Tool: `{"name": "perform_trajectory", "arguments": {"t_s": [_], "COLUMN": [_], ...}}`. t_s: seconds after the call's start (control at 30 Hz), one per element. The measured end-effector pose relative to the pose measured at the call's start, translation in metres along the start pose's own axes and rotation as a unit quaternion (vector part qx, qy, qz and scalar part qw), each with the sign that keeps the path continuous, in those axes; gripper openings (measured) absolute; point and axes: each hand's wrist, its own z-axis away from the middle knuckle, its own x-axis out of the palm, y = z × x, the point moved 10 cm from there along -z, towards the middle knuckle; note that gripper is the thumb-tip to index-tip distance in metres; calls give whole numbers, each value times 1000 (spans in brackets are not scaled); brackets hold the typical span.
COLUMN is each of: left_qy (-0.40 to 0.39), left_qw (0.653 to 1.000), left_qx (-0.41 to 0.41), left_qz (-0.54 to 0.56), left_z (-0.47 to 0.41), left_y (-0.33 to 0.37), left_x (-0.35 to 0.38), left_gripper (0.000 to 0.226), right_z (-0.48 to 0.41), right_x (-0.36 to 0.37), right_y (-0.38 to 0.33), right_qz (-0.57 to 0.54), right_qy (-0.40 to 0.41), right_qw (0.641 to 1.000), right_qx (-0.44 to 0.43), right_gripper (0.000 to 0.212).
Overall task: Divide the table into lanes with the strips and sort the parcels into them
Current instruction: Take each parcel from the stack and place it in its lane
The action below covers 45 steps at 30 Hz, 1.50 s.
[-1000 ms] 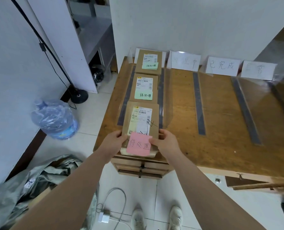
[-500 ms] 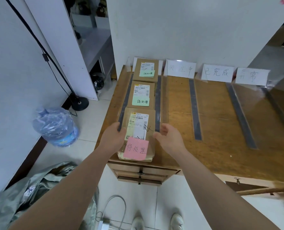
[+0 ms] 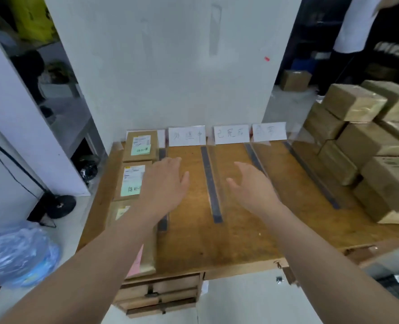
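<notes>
Over the table (image 3: 240, 232) the left hand (image 3: 164, 185) and right hand (image 3: 254, 188) hovered spread and empty, dark strips (image 3: 211, 183) ran toward twelve o'clock, three labelled parcels (image 3: 129, 180) lay in line in the nine o'clock lane, stacked brown parcels (image 3: 369, 146) sat at three o'clock.

Left hand (image 3: 164, 183), right hand (image 3: 252, 184) extended forward, fingers loose, empty.

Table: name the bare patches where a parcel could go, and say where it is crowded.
Three lanes between the dark strips are bare: one beside the parcels, under the left hand; one under the right hand; one nearer the stacked boxes. Crowded: the parcels' leftmost lane and the right edge.
</notes>
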Motion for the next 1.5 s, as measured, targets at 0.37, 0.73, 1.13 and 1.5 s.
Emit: {"name": "perform_trajectory", "arguments": {"t_s": [0.37, 0.73, 1.13, 1.5], "left_qy": [26, -30, -210, -294], "left_qw": [988, 972, 943, 936], "left_qx": [149, 232, 236, 73], "left_qz": [-28, 35, 104, 179], "left_z": [-51, -82, -105, -93], "left_y": [236, 438, 558, 569], "left_x": [32, 136, 263, 346], "left_gripper": [45, 48, 57, 70], "right_z": [-15, -7, -1, -16], "right_x": [-159, -263, -269, -226], "right_y": [171, 379, 554, 642], "right_qz": [46, 45, -39, -181], "right_qy": [89, 128, 110, 63], "right_qw": [994, 975, 929, 912], "right_qx": [50, 178, 351, 363], "right_gripper": [54, 40, 52, 46]}}
